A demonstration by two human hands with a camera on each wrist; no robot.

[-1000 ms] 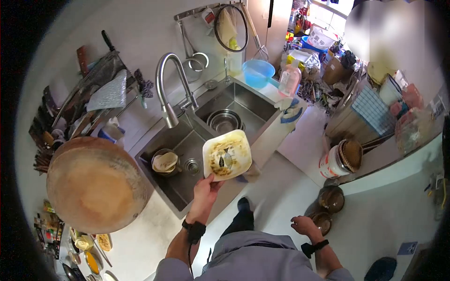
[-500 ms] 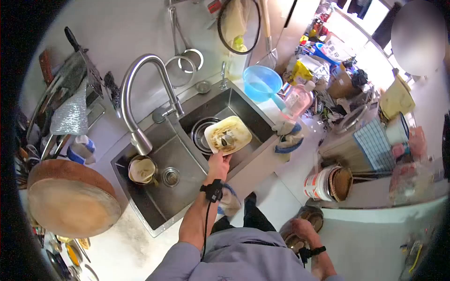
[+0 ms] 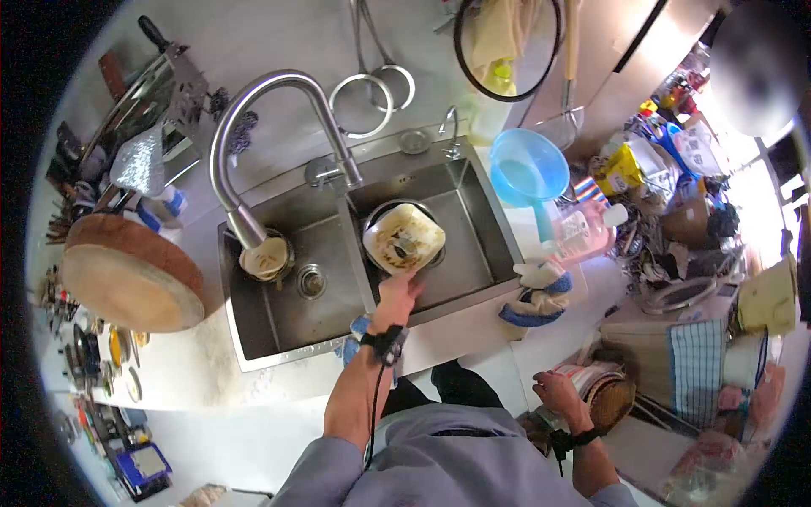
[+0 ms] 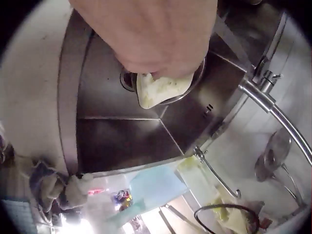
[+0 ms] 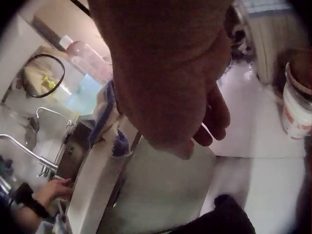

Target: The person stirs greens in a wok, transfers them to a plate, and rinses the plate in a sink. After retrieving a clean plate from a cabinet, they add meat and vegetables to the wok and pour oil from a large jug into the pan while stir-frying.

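Observation:
A white square dish [image 3: 404,238] with brown smears and a fish pattern lies over the round metal bowl [image 3: 372,221] in the right sink basin [image 3: 465,211]. My left hand [image 3: 399,297] reaches over the sink's front edge, its fingertips right at the dish's near rim. In the left wrist view the back of that hand hides its fingers, and part of the dish [image 4: 163,90] shows beyond it. My right hand [image 3: 562,395] hangs at my side, fingers loosely curled and holding nothing. The right wrist view shows this hand [image 5: 170,102] above the floor.
The left basin [image 3: 329,245] contains a pot with pale pieces [image 3: 265,258]. A curved faucet [image 3: 279,80] arches over it. On the right stand a blue ladle [image 3: 530,169], a pink bottle [image 3: 583,232] and cloth gloves [image 3: 538,296]. A large round wooden board [image 3: 131,283] stands left.
My left hand has carried the dish from the front of the sink into the right basin, onto the metal bowl. The head view has shifted toward the sink. My right hand stays low.

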